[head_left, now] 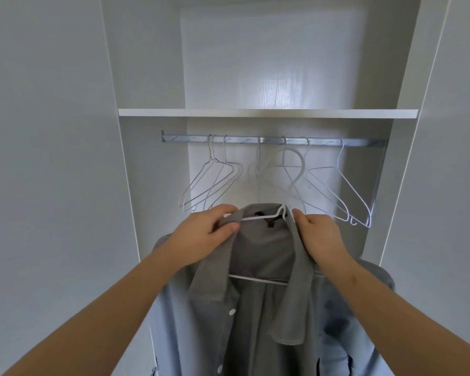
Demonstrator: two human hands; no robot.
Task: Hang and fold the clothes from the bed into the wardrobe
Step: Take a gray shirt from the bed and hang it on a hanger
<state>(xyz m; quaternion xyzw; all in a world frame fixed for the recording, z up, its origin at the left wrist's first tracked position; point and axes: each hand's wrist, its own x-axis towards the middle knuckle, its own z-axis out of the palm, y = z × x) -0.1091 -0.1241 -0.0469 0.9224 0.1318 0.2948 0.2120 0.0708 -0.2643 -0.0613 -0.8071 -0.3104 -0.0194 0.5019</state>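
A grey button-up shirt [258, 308] sits on a white wire hanger [258, 217], held up in front of the open wardrobe just below the metal rail [272, 140]. My left hand [201, 234] grips the shirt's left collar and shoulder. My right hand [319, 234] pinches the right collar edge beside the hanger's neck. The hanger's hook rises between my hands, and I cannot tell whether it reaches the rail. The shirt's front hangs open, with white buttons down its left placket.
Several empty white wire hangers [212, 183] hang along the rail, some at the left and some at the right [337, 191]. A white shelf [267, 113] runs above the rail. Wardrobe side panels [136, 185] stand on both sides.
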